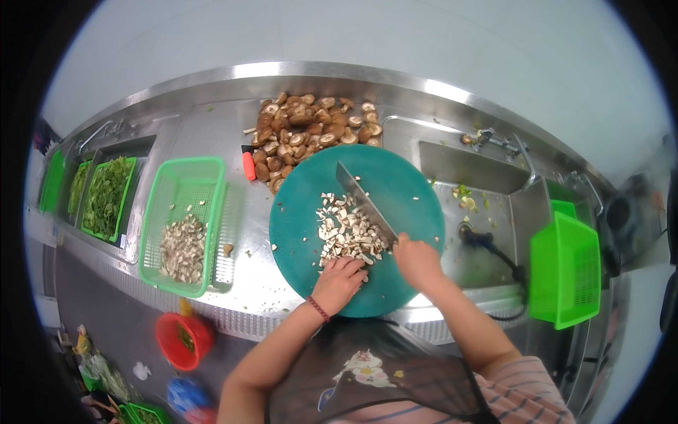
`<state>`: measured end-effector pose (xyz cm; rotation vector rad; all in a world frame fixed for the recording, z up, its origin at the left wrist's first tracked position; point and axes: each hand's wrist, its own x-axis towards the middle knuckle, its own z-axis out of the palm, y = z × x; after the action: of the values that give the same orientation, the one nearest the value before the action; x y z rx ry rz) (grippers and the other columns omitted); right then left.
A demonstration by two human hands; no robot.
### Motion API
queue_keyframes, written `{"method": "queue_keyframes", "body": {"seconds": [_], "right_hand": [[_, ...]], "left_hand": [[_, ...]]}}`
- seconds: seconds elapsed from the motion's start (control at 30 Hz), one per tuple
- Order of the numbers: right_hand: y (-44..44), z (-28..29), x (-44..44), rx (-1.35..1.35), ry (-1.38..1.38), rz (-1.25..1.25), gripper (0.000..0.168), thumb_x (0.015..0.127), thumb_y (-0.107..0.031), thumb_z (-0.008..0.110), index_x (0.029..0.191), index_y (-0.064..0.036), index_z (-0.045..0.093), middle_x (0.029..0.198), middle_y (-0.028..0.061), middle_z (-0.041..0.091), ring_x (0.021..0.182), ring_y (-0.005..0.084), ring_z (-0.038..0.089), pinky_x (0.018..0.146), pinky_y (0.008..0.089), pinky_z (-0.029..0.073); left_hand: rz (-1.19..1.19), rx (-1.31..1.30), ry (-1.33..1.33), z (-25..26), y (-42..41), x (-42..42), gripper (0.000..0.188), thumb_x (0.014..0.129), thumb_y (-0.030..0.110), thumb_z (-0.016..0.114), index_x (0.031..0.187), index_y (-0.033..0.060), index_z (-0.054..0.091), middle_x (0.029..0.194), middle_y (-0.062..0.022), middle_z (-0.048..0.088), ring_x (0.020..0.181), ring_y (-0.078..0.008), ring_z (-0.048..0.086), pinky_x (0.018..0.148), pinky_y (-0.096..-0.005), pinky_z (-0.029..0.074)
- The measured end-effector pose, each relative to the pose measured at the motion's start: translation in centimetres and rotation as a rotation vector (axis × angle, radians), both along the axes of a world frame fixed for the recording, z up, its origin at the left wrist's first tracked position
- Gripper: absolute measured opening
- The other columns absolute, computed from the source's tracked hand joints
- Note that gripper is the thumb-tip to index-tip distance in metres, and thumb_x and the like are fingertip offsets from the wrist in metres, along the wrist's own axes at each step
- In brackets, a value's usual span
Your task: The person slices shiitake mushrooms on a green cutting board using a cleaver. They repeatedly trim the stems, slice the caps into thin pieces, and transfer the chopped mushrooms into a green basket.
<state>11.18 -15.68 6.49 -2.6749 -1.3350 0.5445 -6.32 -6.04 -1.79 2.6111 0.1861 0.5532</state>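
Observation:
My right hand (417,261) grips the handle of a cleaver (365,200), whose broad blade slants up and left along the far right side of the chopped mushrooms (347,229). These pale pieces are heaped on a round green cutting board (402,183). At the near edge of the heap rests my left hand (340,281), palm down, its fingers spread over some pieces. Any piece beneath the fingers is hidden. Behind the board lies a large pile of whole shiitake mushrooms (312,124), some cap up, some gills up.
Left stands a green plastic basket (183,175) holding chopped mushrooms, beside sink baskets of leafy greens (107,193). A knife with an orange handle (248,164) lies by the whole mushrooms. To the right are a steel sink (461,169) with scraps and an upright green basket (564,270). A red bucket (183,342) stands below.

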Motion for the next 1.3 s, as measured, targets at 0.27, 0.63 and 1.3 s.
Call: {"method": "queue_keyframes", "body": {"seconds": [0.27,0.63,1.3], "right_hand": [[-0.7,1.4,0.8,0.072,0.015,0.014,0.02,0.091,-0.016,0.046,0.092,0.001,0.055,0.073,0.0263,0.065,0.072,0.0452,0.065,0.068,0.0515,0.053],[-1.5,1.2,1.1,0.115,0.052,-0.008,0.023,0.092,-0.021,0.05,0.093,0.001,0.054,0.071,0.0269,0.063,0.069,0.0453,0.064,0.068,0.053,0.051],[0.4,0.2,0.2,-0.022,-0.042,0.121,0.028,0.091,-0.024,0.052,0.097,0.002,0.057,0.075,0.0285,0.064,0.073,0.0451,0.064,0.067,0.0541,0.051]], "left_hand": [[0.012,0.081,0.014,-1.2,-0.3,0.6,0.016,0.076,0.014,0.068,0.092,0.0097,0.068,0.089,-0.0014,0.058,0.088,-0.0207,0.053,0.078,-0.0348,0.042],[0.393,-0.219,-0.209,-0.1,5.9,4.3,0.019,0.072,0.009,0.072,0.089,0.0076,0.064,0.092,-0.0073,0.061,0.093,-0.0288,0.056,0.082,-0.0399,0.045],[0.425,-0.395,-0.282,-2.8,4.1,1.7,0.028,0.085,0.009,0.065,0.112,0.0032,0.063,0.116,-0.0132,0.059,0.108,-0.0327,0.056,0.095,-0.0418,0.045]]}}
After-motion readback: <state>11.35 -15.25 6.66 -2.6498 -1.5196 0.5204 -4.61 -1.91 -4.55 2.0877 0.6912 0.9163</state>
